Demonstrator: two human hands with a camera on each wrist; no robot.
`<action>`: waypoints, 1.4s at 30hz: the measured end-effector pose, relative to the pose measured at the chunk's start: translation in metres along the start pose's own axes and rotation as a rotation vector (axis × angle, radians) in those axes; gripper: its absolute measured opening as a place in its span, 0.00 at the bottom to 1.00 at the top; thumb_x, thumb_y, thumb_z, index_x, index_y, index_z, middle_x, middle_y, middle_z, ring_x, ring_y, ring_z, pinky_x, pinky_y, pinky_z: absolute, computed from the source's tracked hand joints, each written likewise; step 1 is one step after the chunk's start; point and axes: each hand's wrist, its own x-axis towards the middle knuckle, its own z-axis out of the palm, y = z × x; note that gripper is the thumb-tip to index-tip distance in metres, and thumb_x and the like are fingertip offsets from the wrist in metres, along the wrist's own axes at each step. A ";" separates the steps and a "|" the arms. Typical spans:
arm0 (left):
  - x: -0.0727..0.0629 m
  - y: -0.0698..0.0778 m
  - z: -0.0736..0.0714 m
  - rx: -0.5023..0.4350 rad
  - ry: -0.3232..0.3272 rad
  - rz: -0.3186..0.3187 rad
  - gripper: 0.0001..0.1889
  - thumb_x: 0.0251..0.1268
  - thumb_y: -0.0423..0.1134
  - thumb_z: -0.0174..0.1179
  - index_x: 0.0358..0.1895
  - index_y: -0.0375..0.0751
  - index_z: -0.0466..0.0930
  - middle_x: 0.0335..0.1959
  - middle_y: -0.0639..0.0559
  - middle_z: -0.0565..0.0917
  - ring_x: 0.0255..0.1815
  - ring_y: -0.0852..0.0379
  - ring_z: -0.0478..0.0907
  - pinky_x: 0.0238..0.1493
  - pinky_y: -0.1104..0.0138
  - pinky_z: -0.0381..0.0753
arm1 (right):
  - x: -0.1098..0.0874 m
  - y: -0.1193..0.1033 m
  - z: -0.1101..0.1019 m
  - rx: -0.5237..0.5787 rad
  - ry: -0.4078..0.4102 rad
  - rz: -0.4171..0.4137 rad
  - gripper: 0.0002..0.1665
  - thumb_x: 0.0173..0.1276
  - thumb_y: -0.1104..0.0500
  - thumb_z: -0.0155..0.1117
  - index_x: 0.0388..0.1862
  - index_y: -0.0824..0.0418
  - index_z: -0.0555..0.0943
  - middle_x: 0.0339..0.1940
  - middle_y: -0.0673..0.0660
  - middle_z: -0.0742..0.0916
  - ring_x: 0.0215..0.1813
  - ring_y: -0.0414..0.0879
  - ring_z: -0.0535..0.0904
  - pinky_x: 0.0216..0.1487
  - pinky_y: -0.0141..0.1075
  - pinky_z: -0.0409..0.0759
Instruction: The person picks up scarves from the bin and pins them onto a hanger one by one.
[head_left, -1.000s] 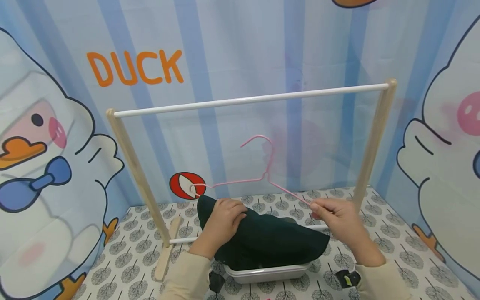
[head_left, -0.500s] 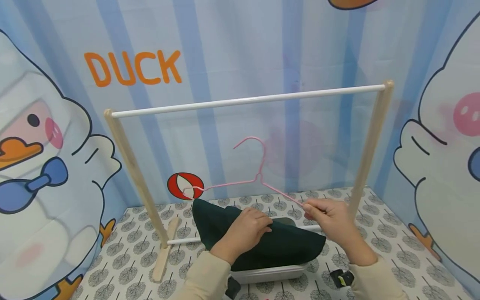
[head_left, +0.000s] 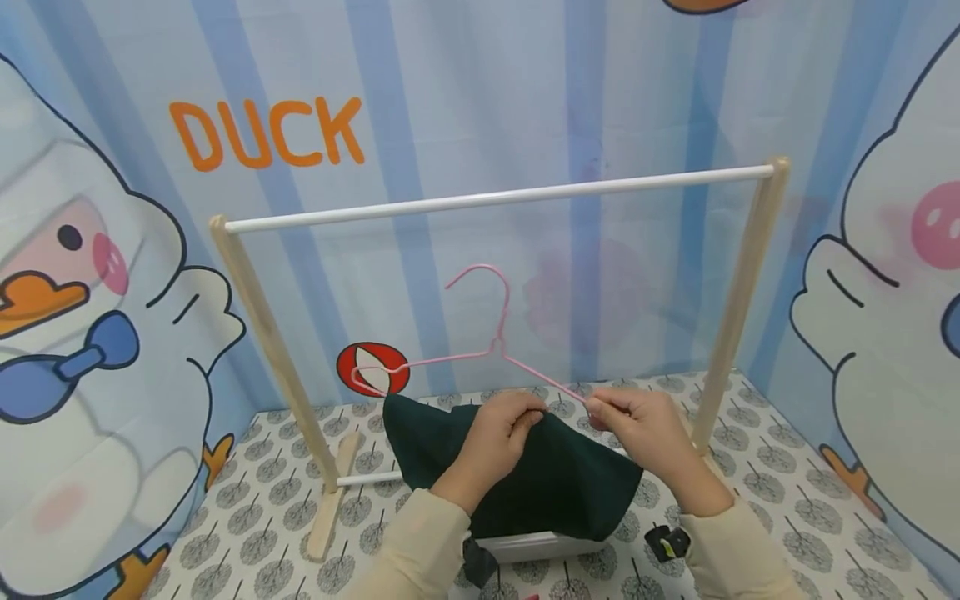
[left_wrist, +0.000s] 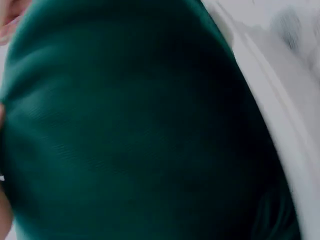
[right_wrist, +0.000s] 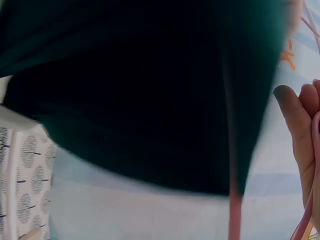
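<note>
A dark green cloth (head_left: 555, 492) hangs draped over the lower part of a pink clothes hanger (head_left: 457, 358), spreading over a white plastic tub (head_left: 536, 547). My right hand (head_left: 641, 437) pinches the hanger at its right end, with the hook pointing up. Close to it on the left, my left hand (head_left: 498, 446) pinches the upper edge of the cloth. The cloth (left_wrist: 130, 125) fills most of the left wrist view and hides the hanger there. In the right wrist view, a pink hanger bar (right_wrist: 234, 215) passes beside the cloth, and my right hand (right_wrist: 300, 130) is at the edge.
A rack stands behind the hands, with a white top rail (head_left: 502, 198), wooden posts (head_left: 738, 300) and a low white bar (head_left: 371, 479). The table is covered by a tree-patterned cloth (head_left: 255, 508). A duck-print curtain (head_left: 517, 83) hangs behind.
My left hand has moved right along the cloth, closer to the right hand. The hanger and right hand have shifted left. The cloth's upper edge now stands higher beside the right hand.
</note>
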 end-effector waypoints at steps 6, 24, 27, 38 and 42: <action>-0.003 -0.002 -0.007 0.183 -0.085 0.054 0.10 0.65 0.37 0.56 0.47 0.42 0.80 0.44 0.50 0.82 0.44 0.55 0.79 0.51 0.61 0.75 | 0.008 0.001 -0.007 -0.043 0.029 -0.098 0.08 0.66 0.64 0.58 0.32 0.60 0.84 0.22 0.49 0.83 0.27 0.36 0.79 0.32 0.32 0.81; -0.056 -0.051 -0.041 -0.099 0.528 -0.761 0.20 0.59 0.42 0.63 0.52 0.35 0.75 0.45 0.40 0.78 0.48 0.45 0.74 0.51 0.54 0.74 | 0.006 0.012 -0.035 0.037 0.048 0.037 0.12 0.68 0.61 0.57 0.41 0.68 0.84 0.36 0.65 0.86 0.32 0.28 0.81 0.35 0.25 0.80; -0.053 -0.053 -0.046 -0.056 0.504 -0.753 0.15 0.60 0.41 0.63 0.45 0.35 0.80 0.38 0.43 0.82 0.40 0.48 0.78 0.43 0.56 0.78 | 0.005 0.013 -0.037 0.044 0.051 0.042 0.12 0.68 0.62 0.57 0.41 0.69 0.83 0.36 0.65 0.86 0.32 0.27 0.81 0.35 0.25 0.80; -0.029 -0.042 -0.066 -0.102 0.567 -0.595 0.08 0.62 0.37 0.60 0.34 0.34 0.82 0.28 0.43 0.82 0.29 0.53 0.75 0.32 0.63 0.75 | 0.002 0.019 -0.046 0.041 0.067 0.023 0.11 0.68 0.63 0.57 0.39 0.69 0.84 0.34 0.63 0.86 0.31 0.28 0.81 0.35 0.24 0.80; -0.023 -0.037 -0.073 -0.133 0.619 -0.549 0.07 0.63 0.36 0.59 0.35 0.33 0.81 0.29 0.42 0.82 0.31 0.53 0.74 0.34 0.65 0.75 | 0.002 0.019 -0.045 0.062 0.042 -0.024 0.09 0.67 0.65 0.57 0.38 0.68 0.84 0.32 0.46 0.86 0.32 0.29 0.82 0.35 0.27 0.81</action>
